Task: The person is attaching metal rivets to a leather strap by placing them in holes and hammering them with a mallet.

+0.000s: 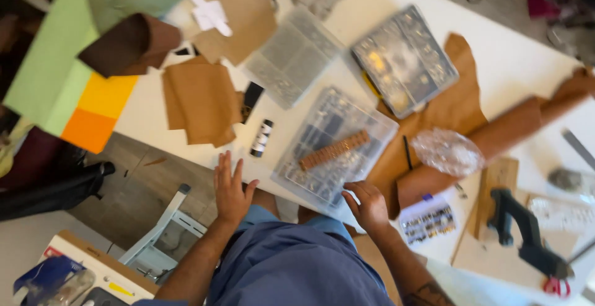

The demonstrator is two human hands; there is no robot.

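Note:
My left hand [230, 189] rests flat on the near edge of the white table [514, 64], fingers spread, holding nothing. My right hand [367, 204] curls at the near edge of a clear plastic compartment box [334, 151], fingers touching its rim. On that box's lid lies a brown textured strip [334, 150]. A small black-and-white cylinder [261, 137] lies between my left hand and the box.
Two more clear organiser boxes [292, 57] [404, 59] sit farther back. Tan leather pieces [201, 100], a rolled leather hide [496, 142], a clear bag [447, 151], a black punch tool [524, 235] and coloured sheets [62, 77] lie about. A white stool [167, 231] stands below.

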